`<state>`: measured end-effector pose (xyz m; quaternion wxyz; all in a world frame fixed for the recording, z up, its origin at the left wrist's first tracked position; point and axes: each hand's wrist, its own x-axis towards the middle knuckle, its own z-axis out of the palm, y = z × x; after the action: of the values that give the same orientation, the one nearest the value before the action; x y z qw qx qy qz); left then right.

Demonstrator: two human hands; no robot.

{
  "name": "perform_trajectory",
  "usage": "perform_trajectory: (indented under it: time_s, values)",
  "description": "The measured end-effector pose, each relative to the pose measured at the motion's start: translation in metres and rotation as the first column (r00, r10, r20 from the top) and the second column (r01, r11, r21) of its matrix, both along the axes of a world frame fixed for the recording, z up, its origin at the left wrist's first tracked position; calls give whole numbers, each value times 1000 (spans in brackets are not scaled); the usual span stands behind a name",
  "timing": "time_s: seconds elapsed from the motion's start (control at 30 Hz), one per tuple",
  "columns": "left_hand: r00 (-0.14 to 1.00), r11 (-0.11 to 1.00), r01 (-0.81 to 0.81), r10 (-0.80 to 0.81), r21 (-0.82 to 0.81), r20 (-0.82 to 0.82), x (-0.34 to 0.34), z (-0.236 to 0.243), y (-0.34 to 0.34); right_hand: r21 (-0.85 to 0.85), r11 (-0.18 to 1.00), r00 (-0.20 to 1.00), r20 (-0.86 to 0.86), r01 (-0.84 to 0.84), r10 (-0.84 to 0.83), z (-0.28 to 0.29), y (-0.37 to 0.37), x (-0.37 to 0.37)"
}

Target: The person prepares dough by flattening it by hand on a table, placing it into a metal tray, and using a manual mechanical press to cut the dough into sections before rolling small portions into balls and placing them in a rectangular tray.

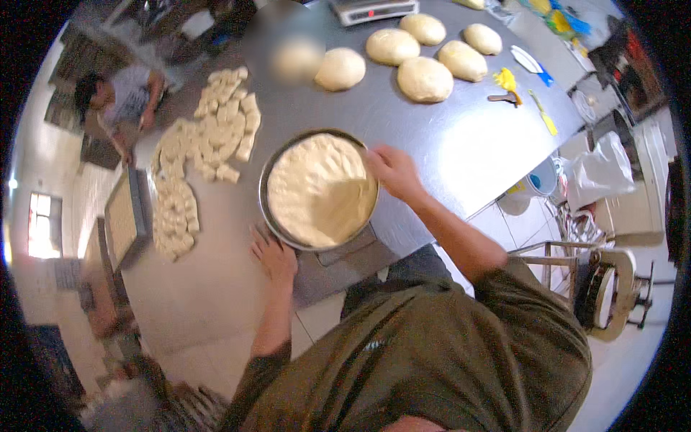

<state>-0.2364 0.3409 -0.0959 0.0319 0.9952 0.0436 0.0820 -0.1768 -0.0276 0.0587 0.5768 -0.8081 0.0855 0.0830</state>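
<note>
A round metal pan (262, 189) sits on the steel table in front of me, lined with pale dough (306, 183) whose surface is dimpled and uneven. At the pan's right edge, my right hand (394, 171) is closed on the rim; its fingertips are partly blurred. My left hand (276, 255) rests by the pan's lower left edge with fingers stretched out and apart, holding nothing. Left of the pan, many small cut dough pieces (216, 129) lie spread in a curving patch.
Several smooth dough balls (425, 79) sit at the far side, near a scale (374, 11). To their right lie a yellow-handled tool (543, 113) and a brown-handled one (504, 97). A tray (126, 216) stands at the left edge, with another person (126, 101) beyond. A bucket (529, 187) stands right of the table.
</note>
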Motion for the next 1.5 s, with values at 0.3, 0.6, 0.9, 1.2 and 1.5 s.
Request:
perform_trajectory:
  time_s: [0.3,0.6,0.9,1.2,1.5]
  values:
    - [948,978,205,-206,-31,-244,-8,59,-24,-172,911,910,-120,375,-398,-102,23,-89]
    - [946,954,298,-297,-11,-133,-3,31,-9,138,683,657,-462,717,-596,-145,-20,-381]
    - [809,846,528,-526,-68,-263,-14,66,-157,276,-439,-190,-621,855,-761,-123,-40,-538]
    - [648,642,755,-699,134,-301,-65,62,-420,538,-720,-474,-542,438,-694,-172,-299,-698]
    - [683,643,728,-651,238,-331,-54,48,-432,414,-735,-588,-440,537,-678,-227,-403,-797]
